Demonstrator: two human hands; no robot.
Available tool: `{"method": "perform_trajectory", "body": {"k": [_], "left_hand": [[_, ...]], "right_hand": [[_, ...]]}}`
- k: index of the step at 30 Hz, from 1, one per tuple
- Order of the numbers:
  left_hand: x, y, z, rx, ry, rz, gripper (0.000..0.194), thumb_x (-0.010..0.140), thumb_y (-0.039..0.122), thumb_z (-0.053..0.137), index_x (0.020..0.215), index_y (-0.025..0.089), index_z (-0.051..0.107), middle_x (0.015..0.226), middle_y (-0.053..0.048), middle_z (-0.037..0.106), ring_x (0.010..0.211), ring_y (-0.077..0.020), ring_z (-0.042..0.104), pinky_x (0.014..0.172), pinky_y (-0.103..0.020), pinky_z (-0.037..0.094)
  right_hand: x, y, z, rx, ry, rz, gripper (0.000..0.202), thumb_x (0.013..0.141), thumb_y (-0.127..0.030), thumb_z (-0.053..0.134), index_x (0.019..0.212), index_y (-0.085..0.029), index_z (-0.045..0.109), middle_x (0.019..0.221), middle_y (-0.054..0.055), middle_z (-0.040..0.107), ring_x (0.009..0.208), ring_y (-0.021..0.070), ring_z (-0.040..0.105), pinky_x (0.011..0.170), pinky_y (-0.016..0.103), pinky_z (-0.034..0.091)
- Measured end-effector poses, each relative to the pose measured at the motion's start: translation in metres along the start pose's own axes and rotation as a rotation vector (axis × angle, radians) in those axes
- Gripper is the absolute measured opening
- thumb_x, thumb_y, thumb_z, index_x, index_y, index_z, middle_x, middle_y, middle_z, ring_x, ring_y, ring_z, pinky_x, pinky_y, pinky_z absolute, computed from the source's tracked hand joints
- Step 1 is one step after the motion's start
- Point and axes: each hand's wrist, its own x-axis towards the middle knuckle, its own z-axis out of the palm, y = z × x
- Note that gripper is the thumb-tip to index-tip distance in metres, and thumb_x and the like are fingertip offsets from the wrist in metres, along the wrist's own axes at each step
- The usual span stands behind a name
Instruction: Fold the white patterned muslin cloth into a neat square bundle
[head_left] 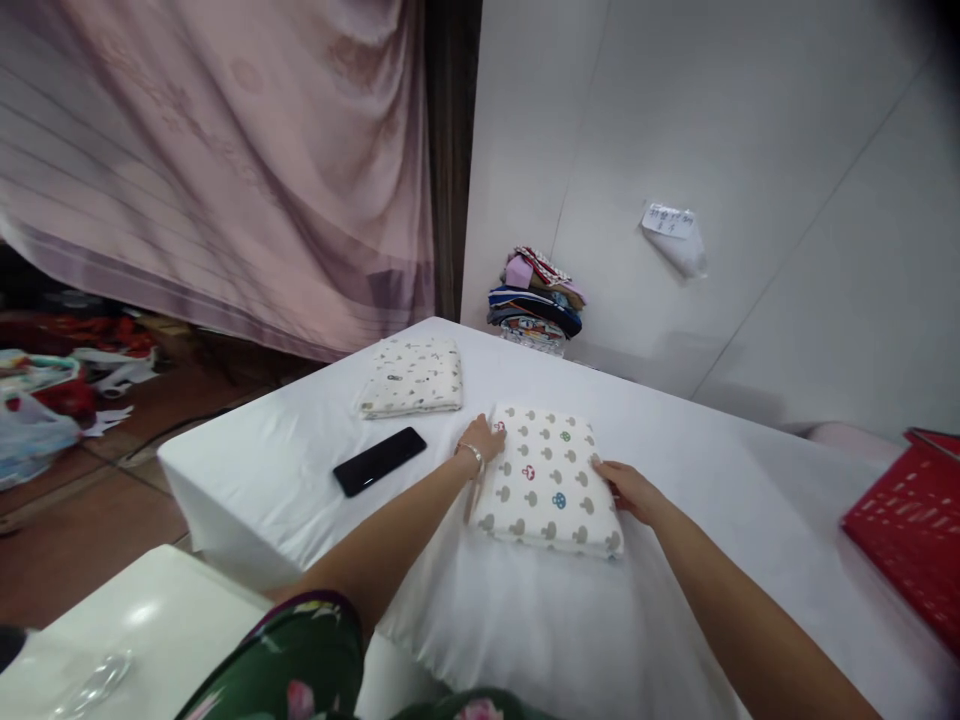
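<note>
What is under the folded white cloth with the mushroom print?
The folded white mushroom-print cloth lies on the white-covered table. Its own layers hide whatever is directly beneath, so I cannot tell.

- Both arms are extended forward and angled inward; the hands are held apart at similar height.
- The left forearm (405,515) is directed up and rightward; the upper part of the arm is covered by a green floral sleeve (300,650).
- The left wrist (470,460) is encircled by a bracelet (474,454).
- The left hand (482,440) is turned back upward, with its fingers (495,434) bent.
- The right forearm (720,585) is bared and directed up and leftward.
- The right hand (628,490) is pointed inward; its fingers are partly hidden.
</note>
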Motion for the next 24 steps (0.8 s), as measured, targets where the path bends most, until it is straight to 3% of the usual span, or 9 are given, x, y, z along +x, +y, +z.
{"method": "perform_trajectory", "body": {"k": [4,7,15,19,24], "left_hand": [[-0.017,-0.015,0.001,-0.040,-0.046,-0.078,0.061,0.070,0.050,0.058,0.114,0.009,0.049,0.117,-0.019,0.056,0.106,-0.0292,0.055,0.079,-0.032,0.044],[-0.018,-0.016,0.004,-0.084,-0.088,-0.133,0.054,0.069,0.053,0.058,0.101,0.010,0.057,0.106,-0.018,0.062,0.093,-0.0293,0.060,0.066,-0.031,0.047],[-0.010,-0.011,-0.003,-0.200,-0.182,-0.229,0.044,0.064,0.050,0.065,0.079,0.010,0.061,0.068,-0.013,0.065,0.058,-0.0224,0.061,0.042,-0.027,0.040],[-0.013,-0.010,-0.006,-0.248,-0.223,-0.244,0.039,0.062,0.050,0.066,0.071,0.013,0.061,0.059,-0.010,0.062,0.054,-0.0218,0.059,0.040,-0.027,0.041],[-0.017,-0.005,-0.004,-0.281,-0.221,-0.233,0.036,0.062,0.047,0.067,0.078,0.015,0.062,0.079,-0.012,0.067,0.070,-0.0242,0.063,0.051,-0.029,0.048]], "right_hand": [[0.003,-0.007,0.006,-0.063,0.048,0.018,0.052,0.064,-0.051,0.067,0.104,-0.019,0.056,0.109,0.011,0.062,0.089,0.0215,0.060,0.067,0.031,0.049],[0.001,-0.008,0.009,-0.072,0.052,0.021,0.059,0.063,-0.050,0.068,0.111,-0.019,0.054,0.112,0.012,0.061,0.091,0.0234,0.060,0.070,0.034,0.050],[-0.003,-0.001,0.008,-0.009,0.072,-0.016,0.073,0.063,-0.037,0.069,0.128,-0.023,0.039,0.117,0.011,0.059,0.094,0.0225,0.060,0.071,0.033,0.050],[-0.001,-0.001,0.011,-0.010,0.112,-0.006,0.069,0.064,-0.033,0.067,0.128,-0.024,0.040,0.113,0.010,0.061,0.091,0.0221,0.061,0.070,0.033,0.049],[-0.004,-0.001,0.013,0.025,0.134,-0.009,0.069,0.064,-0.031,0.068,0.127,-0.024,0.041,0.108,0.010,0.063,0.086,0.0215,0.062,0.068,0.033,0.050]]}}
